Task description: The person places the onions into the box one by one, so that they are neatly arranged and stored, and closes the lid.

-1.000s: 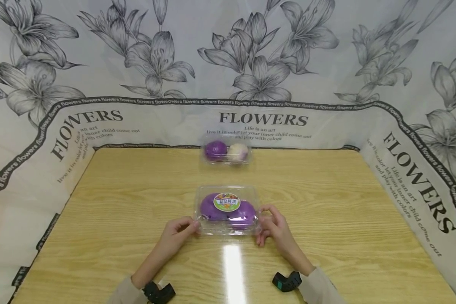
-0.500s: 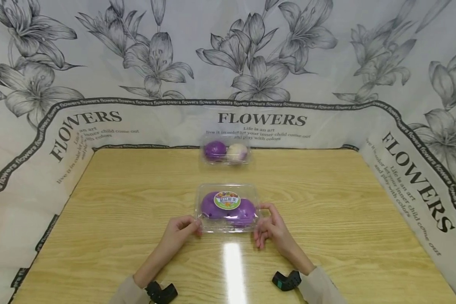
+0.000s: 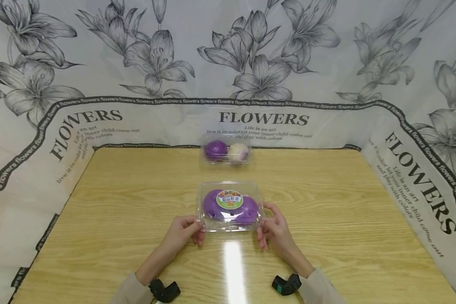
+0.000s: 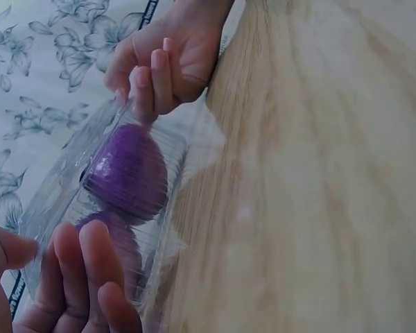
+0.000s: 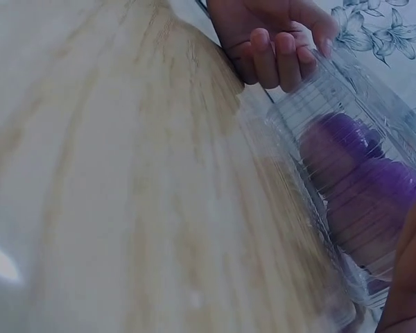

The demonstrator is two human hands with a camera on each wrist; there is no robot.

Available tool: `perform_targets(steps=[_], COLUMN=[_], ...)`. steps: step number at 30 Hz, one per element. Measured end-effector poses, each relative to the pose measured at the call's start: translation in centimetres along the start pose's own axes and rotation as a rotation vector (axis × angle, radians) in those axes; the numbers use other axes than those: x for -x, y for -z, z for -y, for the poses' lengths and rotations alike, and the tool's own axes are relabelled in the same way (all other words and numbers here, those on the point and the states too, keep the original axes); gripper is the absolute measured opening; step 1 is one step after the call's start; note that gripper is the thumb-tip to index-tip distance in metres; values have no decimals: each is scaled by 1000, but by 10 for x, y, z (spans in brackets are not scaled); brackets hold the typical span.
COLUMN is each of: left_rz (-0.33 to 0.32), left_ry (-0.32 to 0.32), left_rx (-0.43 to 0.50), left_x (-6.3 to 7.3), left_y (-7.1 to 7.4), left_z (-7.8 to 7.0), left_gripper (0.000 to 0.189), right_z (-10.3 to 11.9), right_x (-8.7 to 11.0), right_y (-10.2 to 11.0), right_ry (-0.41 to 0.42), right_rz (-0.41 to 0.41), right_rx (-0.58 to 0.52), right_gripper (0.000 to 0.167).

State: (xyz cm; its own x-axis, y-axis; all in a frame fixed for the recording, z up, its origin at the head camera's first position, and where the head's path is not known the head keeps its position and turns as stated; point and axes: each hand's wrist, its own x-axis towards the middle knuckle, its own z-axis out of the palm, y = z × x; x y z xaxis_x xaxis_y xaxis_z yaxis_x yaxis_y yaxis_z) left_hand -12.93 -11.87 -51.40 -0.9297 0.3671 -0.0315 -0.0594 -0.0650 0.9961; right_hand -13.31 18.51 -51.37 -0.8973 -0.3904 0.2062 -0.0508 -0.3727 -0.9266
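A clear plastic clamshell box [image 3: 228, 228] with two smooth purple round objects [image 3: 248, 210] inside is in the middle of the head view. A colourful oval sticker [image 3: 229, 199] sits on its lid. My left hand [image 3: 179, 236] pinches the box at its near left corner, thumb on top. At the near right edge, my right hand [image 3: 278, 233] holds the other side between thumb and fingers. Both wrist views show the ribbed side of the box, close over the tabletop, with fingertips [image 4: 97, 250] curled at its rim.
Farther back stands a second clear box [image 3: 226, 161], against the flower-printed cloth [image 3: 167, 122]; it holds one purple and one whitish round object. The wooden table [image 3: 137, 181] has cloth walls on its left, back and right. Black wrist cameras [image 3: 286, 284] sit on both wrists.
The clamshell box has shifted slightly away from me and a little to the right, with both hands keeping their hold. The far box stays where it was.
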Motion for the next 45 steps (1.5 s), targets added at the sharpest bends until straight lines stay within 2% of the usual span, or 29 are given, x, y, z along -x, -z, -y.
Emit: perform_targets(steps=[5, 16, 21, 24, 26, 29, 31, 32, 34, 37, 41, 45], left_rz=[4, 23, -3, -47, -87, -171, -234, -254, -263, -225, -186, -196], left_ry=[17, 33, 33, 2, -41, -167, -255, -303, -375, -398, -301, -259], left_rx=[38, 51, 4, -35, -56, -84, -75, -76, -77, -132, -279, -358], left_x=[0, 0, -2, -2, -2, -1, -1, -1, -2, -1, 0, -1], left_y=[-3, -2, 1, 1, 1, -1, -3, -3, -4, -3, -5, -8], left_z=[-3, -4, -3, -1, 0, 4, 7, 8, 11, 13, 13, 14], left_gripper=[32, 31, 27, 25, 22, 16, 7, 5, 26, 61, 86, 91], right_z=[1, 1, 0, -1, -2, -4, -5, -6, -6, -6, -5, -5], right_x=[-1, 0, 1, 1, 1, -1, -2, -2, -3, -2, 0, 1], right_y=[-2, -3, -5, -6, -6, -6, -4, -4, -2, -2, -3, -5], right_ry=[27, 32, 25, 31, 52, 108, 156, 179, 208, 188, 103, 66], right_rz=[-2, -17, -54, -135, -225, -379, -411, -403, -343, -195, -69, -45], right_rx=[-47, -56, 20, 111, 157, 210, 224, 238, 256, 256, 270, 311], right_gripper=[39, 38, 39, 39, 37, 31, 31, 33, 44, 65, 88, 96])
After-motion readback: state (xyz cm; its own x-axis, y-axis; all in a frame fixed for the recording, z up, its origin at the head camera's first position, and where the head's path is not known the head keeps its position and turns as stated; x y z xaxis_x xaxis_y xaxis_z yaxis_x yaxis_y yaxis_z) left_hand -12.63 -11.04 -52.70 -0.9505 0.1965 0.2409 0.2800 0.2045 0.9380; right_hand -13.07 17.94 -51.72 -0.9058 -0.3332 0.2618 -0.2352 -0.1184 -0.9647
